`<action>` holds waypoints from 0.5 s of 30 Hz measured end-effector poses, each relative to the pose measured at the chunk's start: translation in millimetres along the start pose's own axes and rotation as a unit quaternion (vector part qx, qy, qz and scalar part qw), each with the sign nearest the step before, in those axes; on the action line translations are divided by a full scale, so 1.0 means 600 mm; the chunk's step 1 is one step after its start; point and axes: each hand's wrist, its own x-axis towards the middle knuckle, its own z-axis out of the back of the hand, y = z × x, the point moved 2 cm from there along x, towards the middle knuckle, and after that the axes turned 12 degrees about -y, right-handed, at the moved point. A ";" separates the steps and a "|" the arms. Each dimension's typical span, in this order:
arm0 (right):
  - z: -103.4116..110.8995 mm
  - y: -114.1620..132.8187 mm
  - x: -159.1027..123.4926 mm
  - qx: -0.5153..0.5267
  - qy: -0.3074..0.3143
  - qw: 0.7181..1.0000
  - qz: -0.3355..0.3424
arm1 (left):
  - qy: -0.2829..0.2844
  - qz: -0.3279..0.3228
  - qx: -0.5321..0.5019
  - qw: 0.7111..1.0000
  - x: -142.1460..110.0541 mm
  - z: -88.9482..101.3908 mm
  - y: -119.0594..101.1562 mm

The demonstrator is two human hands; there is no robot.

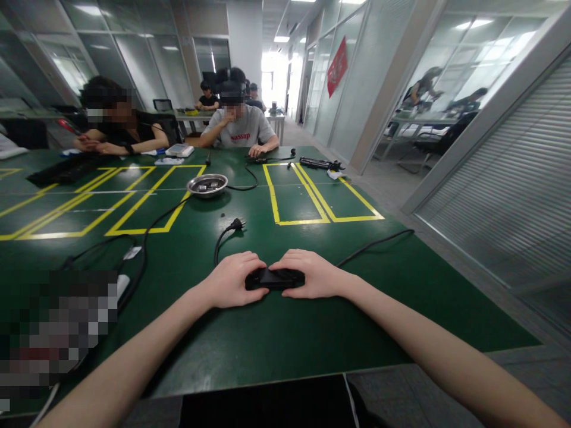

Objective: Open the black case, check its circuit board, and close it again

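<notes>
Near the table's front edge, a black power adapter (275,278) lies between my two hands. My left hand (237,279) is closed round its left end, thumb along the near side and fingers on the far side. Its right end is gripped the same way by my right hand (310,274). Both ends of the adapter are hidden by my fingers. A black cord with a plug (236,224) curves up from behind my left hand and rests on the table. Another black cable (375,245) runs from behind my right hand toward the right edge.
The green table (285,339) bears yellow tape outlines (303,222). A metal bowl (207,185) with small parts stands beyond my left hand. Black cables (145,255) lie at left. Two people sit across, one in a grey shirt (243,128). A folded black tripod-like item (319,163) lies far right.
</notes>
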 end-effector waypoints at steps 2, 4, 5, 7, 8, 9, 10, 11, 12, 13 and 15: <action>-0.001 -0.002 0.001 -0.024 0.003 1.000 -0.001 | -0.002 0.011 0.018 1.000 0.002 -0.002 -0.001; -0.003 -0.005 0.001 -0.053 -0.002 0.999 0.007 | -0.009 0.022 0.032 0.999 0.004 -0.003 -0.001; -0.005 -0.007 0.001 -0.067 -0.004 0.998 0.013 | -0.011 0.024 0.038 0.999 0.005 -0.003 0.000; -0.007 -0.008 0.001 -0.094 -0.006 0.995 0.027 | -0.015 0.019 0.050 0.998 0.006 -0.005 0.002; -0.007 -0.008 0.001 -0.107 -0.006 0.994 0.030 | -0.018 0.015 0.059 0.998 0.006 -0.005 0.003; -0.007 -0.008 0.001 -0.119 -0.005 0.992 0.030 | -0.021 0.009 0.067 0.997 0.006 -0.006 0.005; -0.006 -0.007 0.001 -0.130 -0.002 0.991 0.029 | -0.024 0.002 0.075 0.997 0.006 -0.006 0.006; -0.005 -0.006 0.002 -0.139 0.002 0.990 0.026 | -0.027 -0.005 0.081 0.996 0.006 -0.007 0.008; -0.003 -0.006 0.002 -0.146 0.006 0.989 0.023 | -0.028 -0.012 0.082 0.996 0.006 -0.008 0.009; -0.002 -0.005 0.002 -0.151 0.008 0.988 0.021 | -0.028 -0.018 0.081 0.996 0.006 -0.009 0.010; -0.001 -0.004 0.003 -0.149 0.003 0.988 0.026 | -0.027 -0.026 0.075 0.996 0.006 -0.010 0.011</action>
